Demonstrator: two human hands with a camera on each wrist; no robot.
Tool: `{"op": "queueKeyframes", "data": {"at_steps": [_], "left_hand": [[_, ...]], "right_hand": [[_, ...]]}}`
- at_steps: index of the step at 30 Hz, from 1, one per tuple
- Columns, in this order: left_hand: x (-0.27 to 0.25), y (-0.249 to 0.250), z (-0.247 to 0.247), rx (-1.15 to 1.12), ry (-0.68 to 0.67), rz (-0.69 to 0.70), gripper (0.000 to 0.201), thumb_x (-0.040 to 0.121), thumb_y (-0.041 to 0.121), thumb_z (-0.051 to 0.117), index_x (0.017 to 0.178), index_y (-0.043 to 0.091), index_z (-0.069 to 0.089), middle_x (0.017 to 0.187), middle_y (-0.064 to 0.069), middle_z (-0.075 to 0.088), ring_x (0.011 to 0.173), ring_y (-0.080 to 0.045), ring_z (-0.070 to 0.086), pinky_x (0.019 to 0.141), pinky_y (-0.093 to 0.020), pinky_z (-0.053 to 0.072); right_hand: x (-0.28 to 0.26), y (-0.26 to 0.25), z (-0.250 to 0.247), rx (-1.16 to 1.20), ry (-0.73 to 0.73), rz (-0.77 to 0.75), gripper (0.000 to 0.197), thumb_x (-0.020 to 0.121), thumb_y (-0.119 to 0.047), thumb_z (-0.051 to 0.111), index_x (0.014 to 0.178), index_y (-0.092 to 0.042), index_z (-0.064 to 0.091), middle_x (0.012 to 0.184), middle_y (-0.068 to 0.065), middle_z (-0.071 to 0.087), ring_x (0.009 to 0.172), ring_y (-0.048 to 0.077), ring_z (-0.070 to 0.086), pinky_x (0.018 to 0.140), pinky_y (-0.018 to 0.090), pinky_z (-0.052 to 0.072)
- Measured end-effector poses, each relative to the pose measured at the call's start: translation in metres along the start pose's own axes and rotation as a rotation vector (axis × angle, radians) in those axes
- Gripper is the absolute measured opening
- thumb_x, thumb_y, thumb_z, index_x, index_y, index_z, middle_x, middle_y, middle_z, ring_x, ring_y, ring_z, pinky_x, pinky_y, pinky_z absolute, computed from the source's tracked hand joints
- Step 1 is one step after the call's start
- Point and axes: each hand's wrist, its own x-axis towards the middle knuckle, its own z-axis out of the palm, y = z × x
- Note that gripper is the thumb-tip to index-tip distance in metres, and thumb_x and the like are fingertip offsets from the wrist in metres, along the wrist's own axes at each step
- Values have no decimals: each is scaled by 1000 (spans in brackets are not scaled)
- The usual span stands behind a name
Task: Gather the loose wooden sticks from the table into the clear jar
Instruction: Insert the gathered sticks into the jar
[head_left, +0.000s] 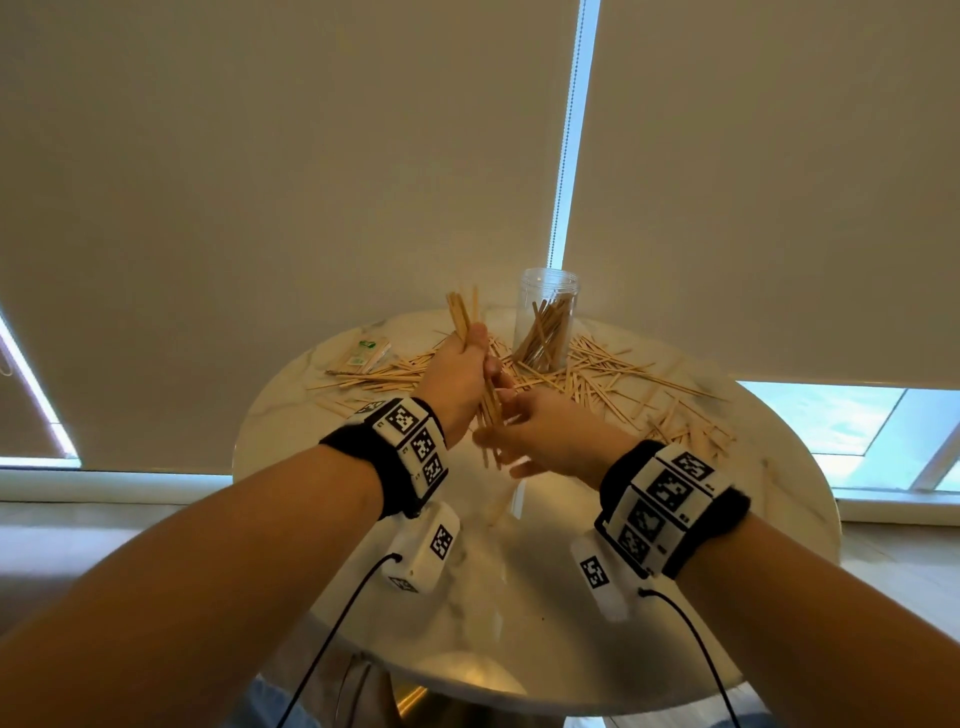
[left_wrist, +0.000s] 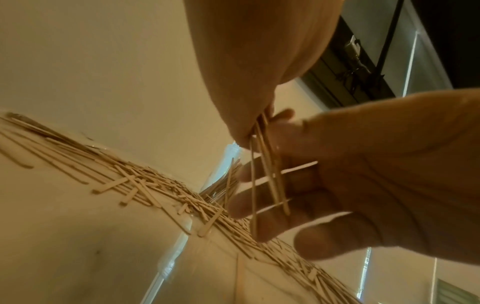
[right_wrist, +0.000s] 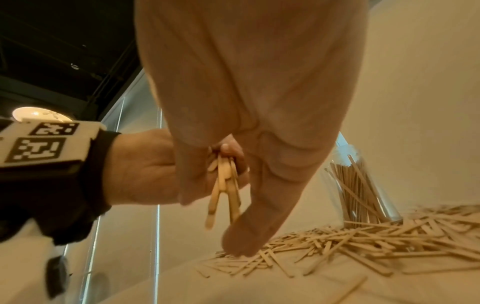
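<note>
Step in hand: gathering. A handful of pale flat wooden sticks (head_left: 475, 364) is being squared up above the round marble-look table (head_left: 545, 571), in the centre of the head view.
Left hand: the left hand (head_left: 457, 379) is clenched round the bundle's middle, stick ends poking out above and below the fist.
Right hand: the right hand (head_left: 540, 436) sits just below and right of the fist, fingers spread against the bundle's lower ends. It seems to steady or tap them level, but motion blur makes the contact hard to judge.
Jar: the clear plastic jar (head_left: 545, 317) stands upright at the table's far edge, upper centre of the head view, already part filled with leaning sticks.
Loose sticks: a wide scatter (head_left: 623, 384) lies around the jar's foot, left and right.
Next move, as I judge it: carry the aligned bundle up and right, over the open mouth, then drop it in end first.
Hard to make out: the bundle's count, and a small wrapped packet (head_left: 363, 353) at centre left.
</note>
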Motion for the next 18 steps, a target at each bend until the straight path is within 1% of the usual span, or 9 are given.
{"op": "queueKeyframes", "data": {"at_steps": [1, 3, 5, 7, 10, 12, 14, 16, 18], "left_hand": [[-1, 0, 3, -75, -9, 6, 24, 106, 36, 40, 96, 15, 47, 62, 3, 47, 56, -15, 51, 69, -36, 51], [-3, -1, 11, -97, -24, 28, 19, 106, 31, 40, 96, 16, 44, 64, 5, 40, 52, -9, 38, 62, -30, 42], [-3, -2, 14, -23, -41, 53, 21, 107, 30, 39, 93, 16, 45, 66, 4, 40, 54, -8, 36, 62, -29, 39], [-3, 1, 14, 69, -37, 62, 23, 107, 32, 38, 92, 16, 46, 68, 4, 42, 54, -8, 38, 60, -27, 39], [-5, 2, 10, 372, -23, 90, 32, 104, 44, 40, 91, 17, 52, 70, 3, 47, 55, -12, 43, 50, -27, 40], [-7, -3, 7, 687, -85, 78, 38, 101, 51, 46, 83, 18, 55, 66, 1, 49, 52, -15, 45, 49, -26, 40], [-7, -12, 3, 958, -151, 40, 40, 98, 47, 52, 79, 14, 60, 66, -4, 54, 53, -20, 49, 49, -24, 40], [-9, -18, 4, 1158, -195, -8, 35, 96, 42, 57, 89, 10, 68, 78, -10, 62, 59, -23, 54, 50, -23, 40], [-18, -17, 11, 1373, -260, -44, 32, 95, 42, 58, 112, 17, 67, 102, -16, 67, 76, -25, 63, 58, -27, 45]], "right_hand": [[0, 0, 2, -30, -25, 4, 16, 90, -27, 73, 99, -13, 70, 92, 4, 75, 86, 18, 74, 80, 31, 61], [1, 1, 3, -70, 13, -15, 13, 93, -19, 69, 95, -7, 73, 92, 6, 77, 85, 19, 75, 84, 30, 60], [2, 3, 5, -59, 57, -28, 10, 94, -17, 68, 92, -9, 74, 90, 4, 78, 82, 15, 76, 82, 27, 61], [0, 6, 3, -70, 67, -20, 9, 89, -23, 74, 88, -14, 75, 86, 1, 77, 80, 15, 75, 81, 32, 62], [-12, 14, -16, -179, 68, 67, 24, 83, -35, 78, 92, -13, 74, 86, 4, 76, 78, 16, 73, 76, 31, 62], [-25, 23, -37, -259, 138, 149, 26, 83, -35, 79, 93, -13, 72, 83, 4, 76, 78, 18, 74, 76, 32, 62], [-39, 37, -57, -361, 170, 235, 24, 83, -32, 79, 90, -10, 73, 78, 4, 76, 75, 21, 74, 75, 34, 62], [-54, 50, -69, -511, 81, 359, 28, 82, -36, 80, 88, -9, 75, 73, 1, 75, 68, 17, 72, 70, 30, 59], [-68, 62, -73, -629, -41, 479, 34, 77, -43, 82, 88, -12, 77, 76, -1, 76, 73, 16, 73, 76, 32, 60]]}}
